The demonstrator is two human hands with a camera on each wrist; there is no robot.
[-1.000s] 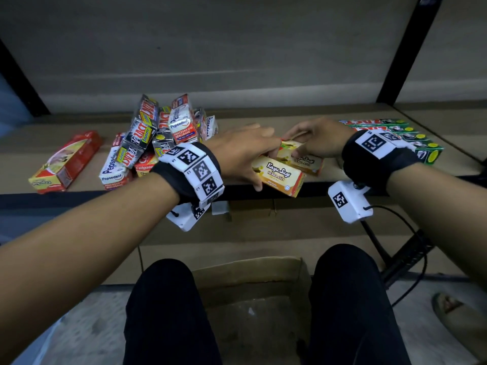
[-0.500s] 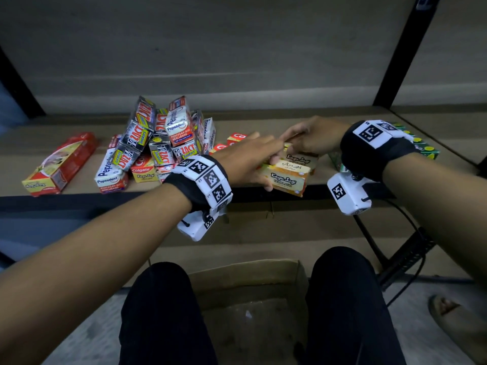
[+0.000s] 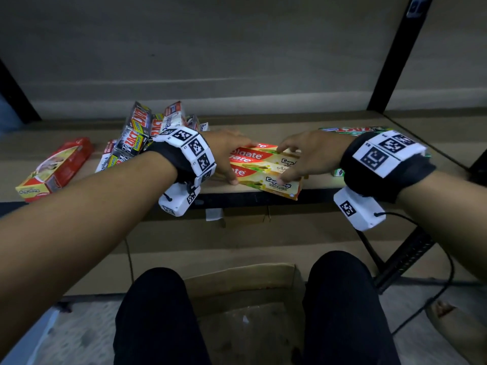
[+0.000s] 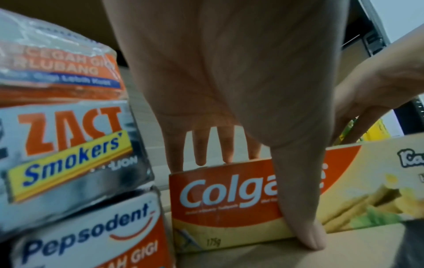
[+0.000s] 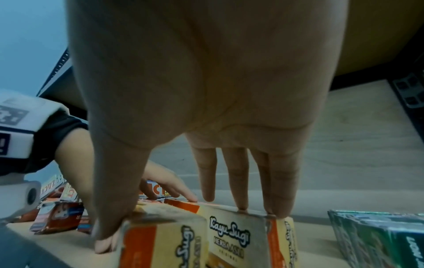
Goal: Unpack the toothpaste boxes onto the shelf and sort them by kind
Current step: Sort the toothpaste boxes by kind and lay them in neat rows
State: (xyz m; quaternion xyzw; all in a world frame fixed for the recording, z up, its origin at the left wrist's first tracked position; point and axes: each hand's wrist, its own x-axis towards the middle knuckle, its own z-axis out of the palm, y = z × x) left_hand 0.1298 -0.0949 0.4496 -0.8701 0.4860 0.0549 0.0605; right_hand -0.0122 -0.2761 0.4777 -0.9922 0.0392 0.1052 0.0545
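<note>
Squaring the Colgate boxes (image 3: 263, 168) near the shelf (image 3: 434, 143) front edge, right of the unsorted pile (image 3: 139, 138): push evenly from both ends. Left hand (image 3: 226, 151) and right hand (image 3: 311, 154) spread, fingers straight, thumbs bracing; box count seemingly three.

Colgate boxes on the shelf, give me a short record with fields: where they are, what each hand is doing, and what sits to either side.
Colgate boxes: lying side by side near the shelf front edge
left hand: straight fingers and thumb press the boxes' left end
right hand: straight fingers and thumb press the right end
left side: mixed pile of Zact and Pepsodent boxes
right side: green boxes, lying flat
far left: red box, apart
</note>
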